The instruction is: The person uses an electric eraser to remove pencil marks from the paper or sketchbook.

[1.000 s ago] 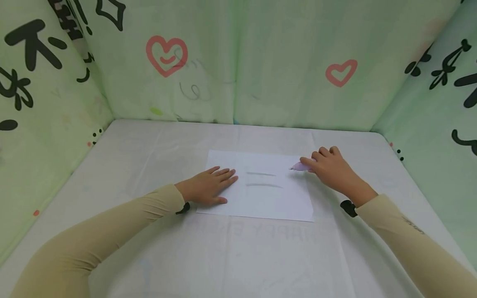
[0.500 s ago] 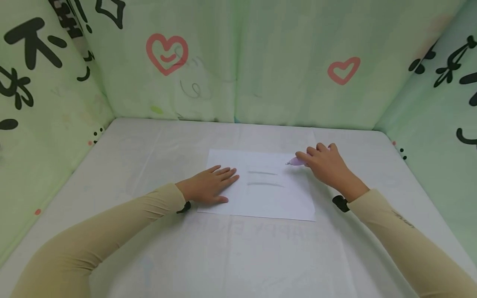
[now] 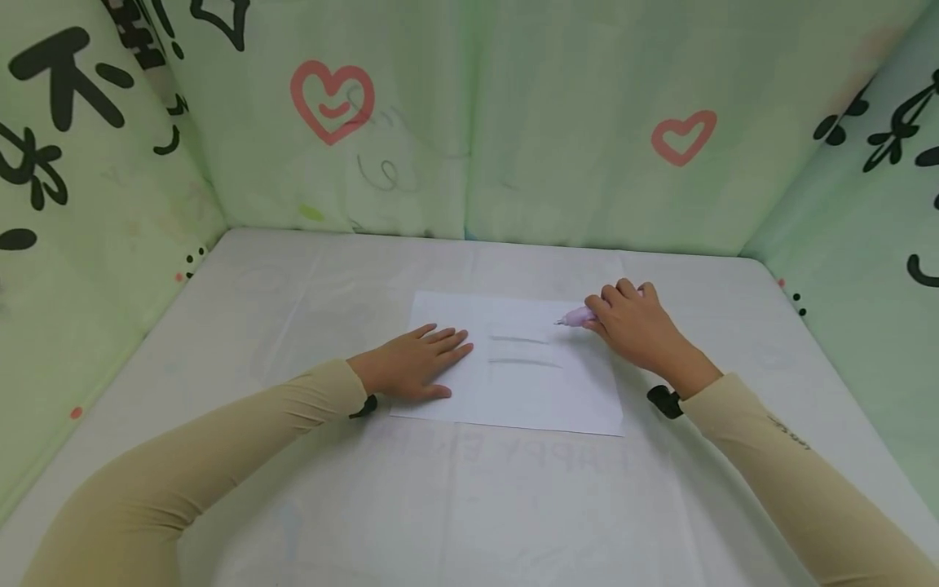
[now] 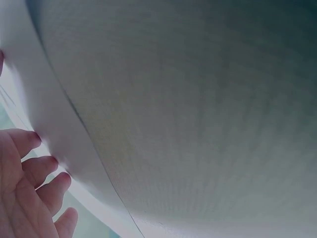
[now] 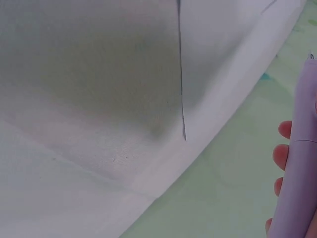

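A white sheet of paper (image 3: 513, 383) lies on the white table cover (image 3: 469, 505), with two grey horizontal strokes (image 3: 522, 350) drawn on it. My left hand (image 3: 418, 365) rests flat on the sheet's left edge, fingers straight; those fingers (image 4: 34, 178) show in the left wrist view beside the paper (image 4: 173, 109). My right hand (image 3: 631, 322) grips a lilac pen (image 3: 575, 317) at the sheet's upper right, tip pointing left near the end of the upper stroke. In the right wrist view the pen (image 5: 299, 178) fills the right edge, over the sheet (image 5: 99, 74).
Green padded fabric walls with red hearts (image 3: 332, 98) and black characters (image 3: 66, 81) close in the table on the left, back and right. Beige sleeves (image 3: 191, 465) cover both arms.
My right hand with the pen has slid left, from just off the sheet's right edge onto its upper right part. The left hand has stayed flat on the paper.
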`<state>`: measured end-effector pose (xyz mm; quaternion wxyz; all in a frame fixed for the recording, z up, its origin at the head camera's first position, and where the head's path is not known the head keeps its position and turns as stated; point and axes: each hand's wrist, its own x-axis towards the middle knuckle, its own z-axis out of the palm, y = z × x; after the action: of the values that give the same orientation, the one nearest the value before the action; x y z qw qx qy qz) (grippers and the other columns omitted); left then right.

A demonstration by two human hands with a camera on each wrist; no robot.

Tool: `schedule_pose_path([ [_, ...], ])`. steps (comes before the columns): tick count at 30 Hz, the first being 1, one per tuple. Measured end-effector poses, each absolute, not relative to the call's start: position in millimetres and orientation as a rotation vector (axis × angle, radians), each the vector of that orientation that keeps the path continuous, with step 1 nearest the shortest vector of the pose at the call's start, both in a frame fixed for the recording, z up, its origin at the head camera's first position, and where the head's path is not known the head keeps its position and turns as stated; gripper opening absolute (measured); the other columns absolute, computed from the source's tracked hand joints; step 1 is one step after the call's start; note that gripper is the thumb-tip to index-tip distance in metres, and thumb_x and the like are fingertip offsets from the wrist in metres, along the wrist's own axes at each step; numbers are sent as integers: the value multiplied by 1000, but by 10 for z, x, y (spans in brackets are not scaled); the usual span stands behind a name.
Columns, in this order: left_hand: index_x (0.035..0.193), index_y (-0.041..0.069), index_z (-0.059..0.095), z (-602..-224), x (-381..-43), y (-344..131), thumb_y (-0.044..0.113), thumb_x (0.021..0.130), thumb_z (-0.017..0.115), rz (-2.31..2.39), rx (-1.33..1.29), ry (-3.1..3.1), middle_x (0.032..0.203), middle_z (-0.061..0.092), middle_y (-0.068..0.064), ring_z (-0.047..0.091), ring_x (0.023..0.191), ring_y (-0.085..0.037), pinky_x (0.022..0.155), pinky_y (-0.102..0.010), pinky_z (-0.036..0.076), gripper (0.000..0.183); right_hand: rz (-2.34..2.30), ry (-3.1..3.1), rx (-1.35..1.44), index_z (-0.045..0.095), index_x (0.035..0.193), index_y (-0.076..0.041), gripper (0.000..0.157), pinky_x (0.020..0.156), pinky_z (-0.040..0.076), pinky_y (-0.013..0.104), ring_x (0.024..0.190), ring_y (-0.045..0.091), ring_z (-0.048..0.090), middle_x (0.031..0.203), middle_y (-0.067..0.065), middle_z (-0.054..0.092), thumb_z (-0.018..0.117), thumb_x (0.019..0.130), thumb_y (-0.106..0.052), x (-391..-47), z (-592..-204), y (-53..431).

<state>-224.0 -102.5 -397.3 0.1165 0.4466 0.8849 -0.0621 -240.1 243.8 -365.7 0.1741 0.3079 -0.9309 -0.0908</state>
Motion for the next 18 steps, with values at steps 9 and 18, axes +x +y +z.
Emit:
schedule_pose_path([
  [9,151,8,18,-3951,-2229,-1032,47,97,42,-177,1330,2590,158,18,-11,20,146,-27,120,-46,14,71,-205,-2674,891,60,104,-12,27,67,46,47,77,31,57,86,11,59,65,87,-32,-2436,-3598,2375],
  [18,151,9,17,-3972,-2249,-1025,49,97,40,-218,1312,2589,159,16,-10,20,146,-26,120,-45,15,71,-156,-2700,934,62,106,-9,24,61,41,41,78,29,56,88,11,62,66,87,-24,-2487,-3630,2316],
])
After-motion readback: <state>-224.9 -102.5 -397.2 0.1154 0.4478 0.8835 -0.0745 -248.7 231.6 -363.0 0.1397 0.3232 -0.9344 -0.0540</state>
